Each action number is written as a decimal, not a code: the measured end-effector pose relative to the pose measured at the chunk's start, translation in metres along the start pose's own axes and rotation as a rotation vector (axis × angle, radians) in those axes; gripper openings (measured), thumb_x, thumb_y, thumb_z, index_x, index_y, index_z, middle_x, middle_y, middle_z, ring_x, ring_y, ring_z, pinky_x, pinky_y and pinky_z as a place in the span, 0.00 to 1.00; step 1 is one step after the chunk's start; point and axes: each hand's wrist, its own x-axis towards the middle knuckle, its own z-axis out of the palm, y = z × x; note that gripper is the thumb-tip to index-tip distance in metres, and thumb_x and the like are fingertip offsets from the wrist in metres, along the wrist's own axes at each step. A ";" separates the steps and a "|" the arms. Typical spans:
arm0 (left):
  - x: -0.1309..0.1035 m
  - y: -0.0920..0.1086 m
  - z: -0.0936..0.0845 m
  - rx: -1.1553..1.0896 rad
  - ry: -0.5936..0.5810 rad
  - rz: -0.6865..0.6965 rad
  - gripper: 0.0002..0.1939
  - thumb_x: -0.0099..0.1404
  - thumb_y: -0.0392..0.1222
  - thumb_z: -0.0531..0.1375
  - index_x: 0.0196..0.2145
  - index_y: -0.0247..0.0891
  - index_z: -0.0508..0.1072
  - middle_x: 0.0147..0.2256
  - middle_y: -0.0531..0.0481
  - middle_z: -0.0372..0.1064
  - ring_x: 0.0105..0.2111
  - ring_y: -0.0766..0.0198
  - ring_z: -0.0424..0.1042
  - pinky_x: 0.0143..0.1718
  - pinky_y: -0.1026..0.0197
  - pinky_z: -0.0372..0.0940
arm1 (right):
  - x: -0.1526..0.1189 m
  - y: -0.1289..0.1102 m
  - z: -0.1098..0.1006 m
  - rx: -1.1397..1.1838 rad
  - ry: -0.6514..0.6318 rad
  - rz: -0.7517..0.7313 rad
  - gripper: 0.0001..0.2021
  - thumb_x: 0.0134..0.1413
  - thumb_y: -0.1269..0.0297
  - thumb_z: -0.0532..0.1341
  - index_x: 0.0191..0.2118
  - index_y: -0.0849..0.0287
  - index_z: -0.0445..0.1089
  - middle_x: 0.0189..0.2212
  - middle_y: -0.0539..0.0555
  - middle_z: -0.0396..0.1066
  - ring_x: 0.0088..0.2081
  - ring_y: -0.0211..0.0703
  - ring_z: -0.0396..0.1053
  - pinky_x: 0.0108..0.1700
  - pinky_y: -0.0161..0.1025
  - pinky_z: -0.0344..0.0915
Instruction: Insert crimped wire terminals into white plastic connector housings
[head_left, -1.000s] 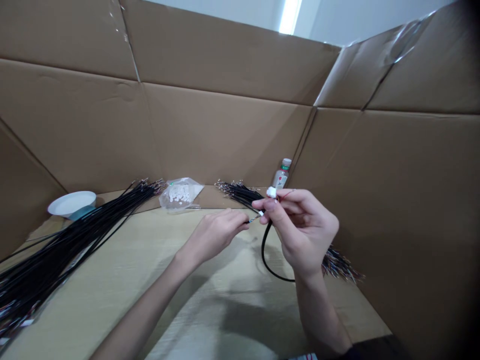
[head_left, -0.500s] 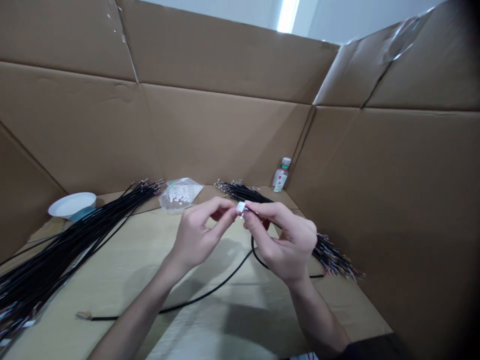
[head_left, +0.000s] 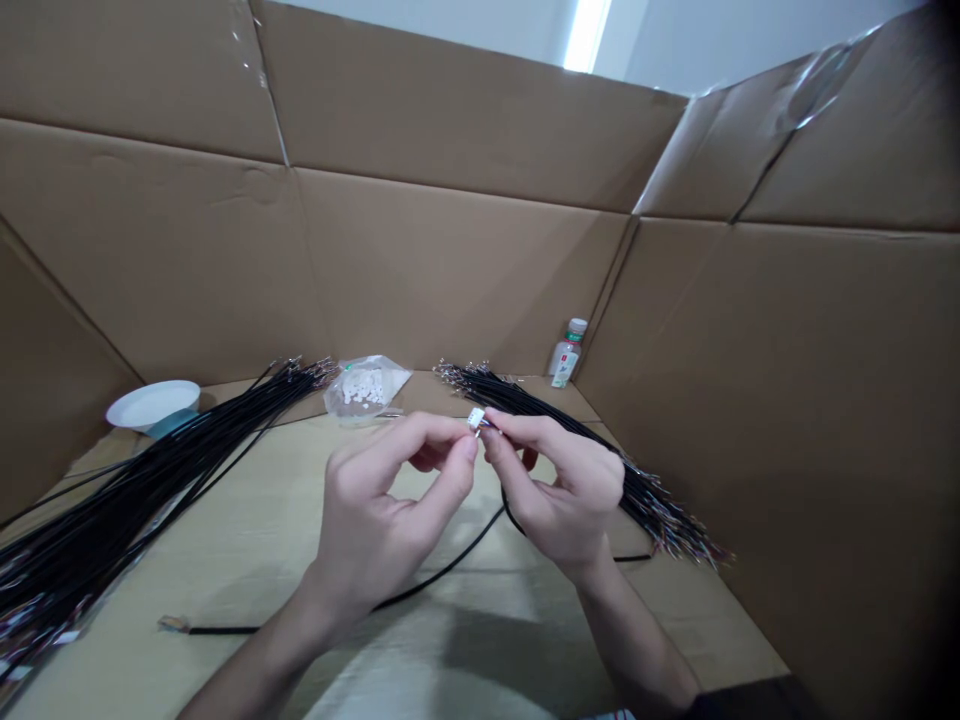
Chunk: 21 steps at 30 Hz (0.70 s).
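cardboard walls (head_left: 465,270): closing in the back and both sides, a strip of pale wall showing over the top edge
tabletop (head_left: 277,510): both hands sit up off it, well apart from the walls, with bare surface showing between the wrists
sides: black cable bundle (head_left: 165,490) slanting along the left, second bundle (head_left: 540,405) passing behind the right hand (head_left: 559,490)
white connector (head_left: 475,419): up between the two hands, dark slots on its face, thin wires (head_left: 489,424) off its right side. too small to call its long axis
black cable (head_left: 457,572): loose frayed end points left, then it runs right behind the left wrist and curves up toward the right hand
left hand (head_left: 390,500): thumb and forefinger nearly together, pinching the connector's lower left edge
right hand: thumb and forefinger narrow, pinching the wires just beside the connector
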 end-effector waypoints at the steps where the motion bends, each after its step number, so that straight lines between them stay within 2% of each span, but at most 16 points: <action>1: 0.000 0.000 0.000 0.008 0.003 -0.004 0.06 0.69 0.31 0.64 0.36 0.41 0.78 0.30 0.61 0.77 0.29 0.75 0.71 0.34 0.71 0.68 | 0.000 0.000 0.001 0.000 0.002 -0.003 0.09 0.61 0.77 0.68 0.43 0.58 0.79 0.34 0.50 0.85 0.29 0.37 0.80 0.31 0.33 0.78; 6: 0.000 -0.001 0.001 0.011 -0.006 -0.043 0.06 0.70 0.33 0.63 0.35 0.41 0.78 0.30 0.61 0.77 0.29 0.75 0.72 0.34 0.70 0.68 | -0.001 0.000 0.004 -0.006 0.012 -0.018 0.10 0.60 0.78 0.69 0.44 0.57 0.79 0.34 0.50 0.86 0.29 0.38 0.80 0.32 0.34 0.78; 8: -0.001 -0.002 0.002 0.033 0.010 -0.040 0.06 0.69 0.32 0.63 0.34 0.40 0.77 0.30 0.61 0.76 0.28 0.75 0.70 0.34 0.71 0.67 | -0.001 -0.001 0.004 0.028 0.004 0.022 0.10 0.60 0.78 0.69 0.43 0.57 0.79 0.35 0.50 0.86 0.28 0.37 0.80 0.30 0.33 0.76; 11: -0.001 -0.003 0.003 0.074 0.052 -0.014 0.07 0.68 0.31 0.64 0.34 0.40 0.77 0.29 0.62 0.75 0.28 0.76 0.69 0.33 0.71 0.67 | 0.001 -0.004 0.001 0.210 -0.060 0.207 0.08 0.60 0.76 0.69 0.42 0.57 0.79 0.34 0.50 0.85 0.27 0.34 0.79 0.27 0.31 0.73; 16: 0.002 -0.007 0.000 0.135 0.141 0.052 0.07 0.67 0.30 0.65 0.33 0.40 0.76 0.28 0.62 0.74 0.27 0.76 0.69 0.33 0.71 0.66 | 0.008 -0.006 -0.003 0.564 -0.221 0.537 0.07 0.58 0.69 0.72 0.43 0.57 0.78 0.32 0.50 0.83 0.31 0.37 0.81 0.32 0.31 0.75; 18: 0.004 -0.008 -0.001 0.154 0.157 0.082 0.07 0.67 0.29 0.65 0.33 0.39 0.75 0.29 0.60 0.75 0.27 0.75 0.69 0.33 0.69 0.66 | 0.010 -0.004 -0.003 0.618 -0.248 0.598 0.06 0.57 0.67 0.73 0.40 0.57 0.79 0.31 0.50 0.83 0.31 0.38 0.81 0.33 0.32 0.76; 21: 0.006 -0.010 -0.002 0.196 0.151 0.160 0.07 0.67 0.29 0.65 0.32 0.38 0.75 0.28 0.59 0.74 0.26 0.74 0.68 0.32 0.67 0.66 | 0.009 -0.003 -0.001 0.625 -0.220 0.606 0.03 0.58 0.67 0.72 0.36 0.57 0.79 0.28 0.49 0.82 0.28 0.36 0.79 0.32 0.32 0.75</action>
